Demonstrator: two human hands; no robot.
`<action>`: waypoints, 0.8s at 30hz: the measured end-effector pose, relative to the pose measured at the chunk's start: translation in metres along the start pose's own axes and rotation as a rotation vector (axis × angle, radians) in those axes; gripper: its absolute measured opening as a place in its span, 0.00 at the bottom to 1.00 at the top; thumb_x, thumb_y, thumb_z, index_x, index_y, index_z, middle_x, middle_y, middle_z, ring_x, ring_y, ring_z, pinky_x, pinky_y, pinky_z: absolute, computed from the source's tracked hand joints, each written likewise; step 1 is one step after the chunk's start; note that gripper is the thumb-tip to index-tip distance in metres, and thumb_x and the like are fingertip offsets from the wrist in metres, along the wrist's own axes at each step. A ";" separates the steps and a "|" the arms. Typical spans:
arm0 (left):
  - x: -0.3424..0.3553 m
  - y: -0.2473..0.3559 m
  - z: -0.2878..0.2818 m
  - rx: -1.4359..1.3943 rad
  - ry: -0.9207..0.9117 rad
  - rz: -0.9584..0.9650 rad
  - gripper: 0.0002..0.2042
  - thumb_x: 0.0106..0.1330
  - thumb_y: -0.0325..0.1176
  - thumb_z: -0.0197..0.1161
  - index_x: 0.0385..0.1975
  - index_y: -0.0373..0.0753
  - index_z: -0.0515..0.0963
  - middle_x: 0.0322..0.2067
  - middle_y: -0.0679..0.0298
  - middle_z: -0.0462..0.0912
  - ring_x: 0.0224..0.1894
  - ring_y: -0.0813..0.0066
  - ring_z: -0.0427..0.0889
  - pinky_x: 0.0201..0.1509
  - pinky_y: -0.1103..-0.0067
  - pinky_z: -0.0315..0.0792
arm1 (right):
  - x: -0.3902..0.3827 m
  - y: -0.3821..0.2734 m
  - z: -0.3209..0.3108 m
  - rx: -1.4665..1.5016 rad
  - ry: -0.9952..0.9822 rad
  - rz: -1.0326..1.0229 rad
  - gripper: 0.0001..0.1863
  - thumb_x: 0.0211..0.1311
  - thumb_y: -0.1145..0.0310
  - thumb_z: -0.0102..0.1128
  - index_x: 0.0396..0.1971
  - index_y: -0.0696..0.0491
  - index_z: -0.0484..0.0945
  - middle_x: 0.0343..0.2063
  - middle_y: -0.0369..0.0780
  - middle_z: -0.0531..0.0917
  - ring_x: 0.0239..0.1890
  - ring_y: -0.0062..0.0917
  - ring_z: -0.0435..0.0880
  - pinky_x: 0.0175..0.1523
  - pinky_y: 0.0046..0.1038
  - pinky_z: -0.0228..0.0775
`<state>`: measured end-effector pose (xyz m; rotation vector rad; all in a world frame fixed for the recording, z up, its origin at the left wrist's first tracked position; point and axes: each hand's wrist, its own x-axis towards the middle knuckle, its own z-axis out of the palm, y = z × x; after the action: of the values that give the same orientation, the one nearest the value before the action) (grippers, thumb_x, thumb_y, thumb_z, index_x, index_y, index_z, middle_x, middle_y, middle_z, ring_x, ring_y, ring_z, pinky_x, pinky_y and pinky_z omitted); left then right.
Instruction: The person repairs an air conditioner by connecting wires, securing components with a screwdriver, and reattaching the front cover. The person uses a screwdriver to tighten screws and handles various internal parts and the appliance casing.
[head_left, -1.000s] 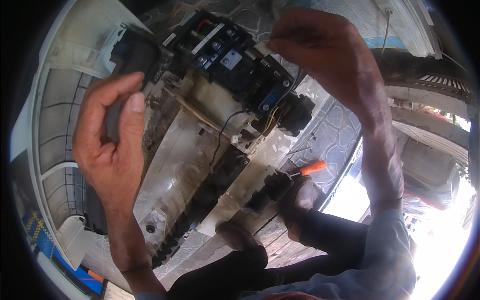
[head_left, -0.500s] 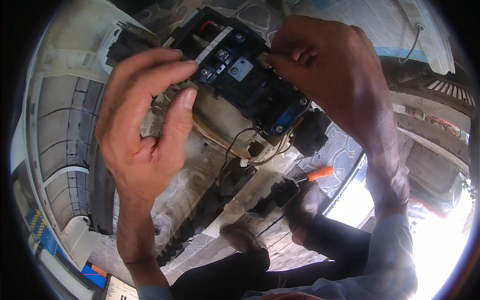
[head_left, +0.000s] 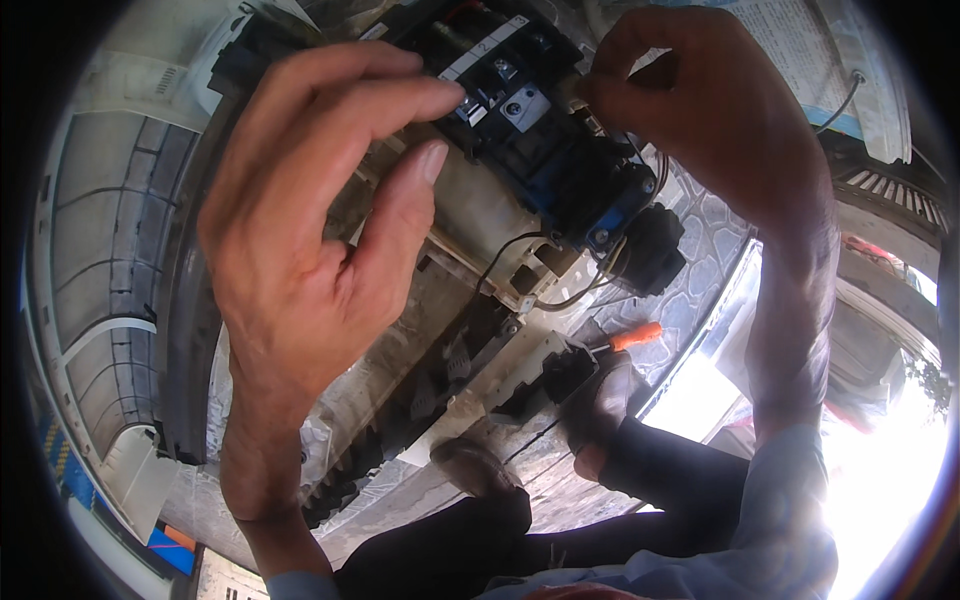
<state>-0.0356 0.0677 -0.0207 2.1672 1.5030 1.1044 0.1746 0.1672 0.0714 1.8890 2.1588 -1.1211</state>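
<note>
A black electrical terminal block (head_left: 565,160) with metal screws and a white label strip (head_left: 484,47) sits on a cream plastic frame (head_left: 475,195) of a disassembled appliance. At its left side my left hand (head_left: 300,225) is open, thumb and fingers apart. Its index fingertip is at the block's edge near a screw terminal; whether it touches cannot be told. My right hand (head_left: 725,120) is at the block's right edge, thumb and index finger pinched together. What they hold, if anything, is hidden. Thin wires (head_left: 585,295) run below the block.
A screwdriver with an orange handle (head_left: 635,336) lies near my shoes (head_left: 475,467). Beside it are a pale, dark-edged bracket (head_left: 545,385) and a black part (head_left: 640,250). A large curved white housing (head_left: 130,250) stands on the left, with a white printed panel (head_left: 790,60) at upper right.
The terminal block and frame appear shifted up and to the right in the view. Both hands stay beside the block; the left remains spread, and the right remains pinched.
</note>
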 end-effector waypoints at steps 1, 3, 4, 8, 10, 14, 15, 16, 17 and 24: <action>-0.001 0.000 -0.001 0.000 0.000 -0.003 0.12 0.65 0.20 0.67 0.48 0.35 0.86 0.51 0.54 0.87 0.54 0.61 0.86 0.60 0.72 0.77 | 0.000 -0.002 0.000 -0.008 0.003 -0.002 0.11 0.60 0.69 0.71 0.33 0.63 0.88 0.30 0.48 0.91 0.30 0.25 0.90 0.36 0.28 0.81; -0.001 -0.001 -0.002 -0.004 0.000 -0.003 0.12 0.66 0.21 0.68 0.48 0.35 0.87 0.51 0.55 0.87 0.54 0.62 0.86 0.60 0.73 0.77 | -0.002 -0.006 0.002 -0.068 0.025 -0.034 0.12 0.60 0.67 0.71 0.35 0.62 0.89 0.30 0.49 0.91 0.31 0.25 0.90 0.37 0.28 0.82; -0.001 -0.001 -0.002 -0.006 0.000 -0.001 0.12 0.66 0.21 0.68 0.48 0.35 0.87 0.51 0.55 0.87 0.54 0.62 0.86 0.60 0.73 0.77 | -0.003 -0.006 0.005 -0.117 0.058 -0.075 0.12 0.60 0.67 0.71 0.35 0.62 0.89 0.31 0.49 0.91 0.31 0.26 0.91 0.38 0.28 0.82; -0.002 -0.005 -0.002 -0.019 0.005 0.016 0.12 0.67 0.21 0.68 0.49 0.36 0.87 0.52 0.56 0.87 0.55 0.63 0.86 0.60 0.73 0.77 | -0.006 0.010 0.015 -0.230 0.175 -0.345 0.13 0.61 0.65 0.71 0.34 0.61 0.89 0.30 0.48 0.91 0.31 0.25 0.90 0.39 0.28 0.81; -0.002 -0.005 -0.003 -0.027 -0.005 0.011 0.12 0.67 0.22 0.67 0.49 0.36 0.87 0.52 0.56 0.86 0.55 0.64 0.86 0.60 0.73 0.78 | 0.000 0.009 0.008 -0.187 0.090 -0.257 0.13 0.61 0.64 0.71 0.34 0.61 0.89 0.30 0.47 0.91 0.31 0.25 0.90 0.39 0.27 0.81; -0.003 -0.003 0.001 -0.019 0.000 0.001 0.11 0.68 0.23 0.67 0.49 0.36 0.87 0.52 0.56 0.86 0.56 0.64 0.85 0.60 0.74 0.78 | 0.012 -0.011 0.005 -0.149 -0.040 0.089 0.13 0.62 0.64 0.72 0.34 0.61 0.89 0.28 0.44 0.90 0.30 0.23 0.88 0.38 0.27 0.79; -0.003 -0.003 0.002 -0.010 0.005 0.001 0.11 0.68 0.23 0.67 0.49 0.36 0.87 0.52 0.56 0.86 0.56 0.64 0.85 0.60 0.74 0.78 | 0.014 -0.010 0.007 -0.160 -0.042 0.099 0.13 0.62 0.64 0.72 0.34 0.61 0.89 0.28 0.43 0.90 0.30 0.22 0.88 0.37 0.27 0.79; -0.003 -0.003 0.002 0.000 0.014 0.004 0.11 0.68 0.23 0.67 0.49 0.36 0.87 0.52 0.56 0.86 0.56 0.64 0.85 0.60 0.74 0.78 | 0.016 -0.011 0.008 -0.172 -0.040 0.107 0.13 0.62 0.64 0.72 0.33 0.61 0.89 0.28 0.43 0.90 0.30 0.21 0.87 0.37 0.27 0.78; -0.003 -0.002 0.001 0.009 0.014 0.002 0.11 0.68 0.22 0.67 0.49 0.36 0.87 0.52 0.56 0.86 0.55 0.64 0.85 0.59 0.74 0.78 | 0.017 -0.009 0.007 -0.196 -0.048 0.079 0.13 0.61 0.64 0.72 0.33 0.60 0.89 0.27 0.42 0.90 0.29 0.21 0.87 0.36 0.27 0.77; 0.001 -0.001 -0.002 -0.043 -0.014 -0.043 0.12 0.66 0.21 0.67 0.48 0.37 0.87 0.51 0.57 0.87 0.54 0.64 0.86 0.59 0.73 0.77 | 0.005 0.006 0.008 -0.182 0.036 -0.143 0.13 0.62 0.63 0.72 0.33 0.61 0.89 0.26 0.42 0.89 0.29 0.21 0.85 0.36 0.27 0.77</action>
<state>-0.0379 0.0685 -0.0193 2.0993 1.4986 1.0948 0.1753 0.1667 0.0604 1.7158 2.3577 -0.8805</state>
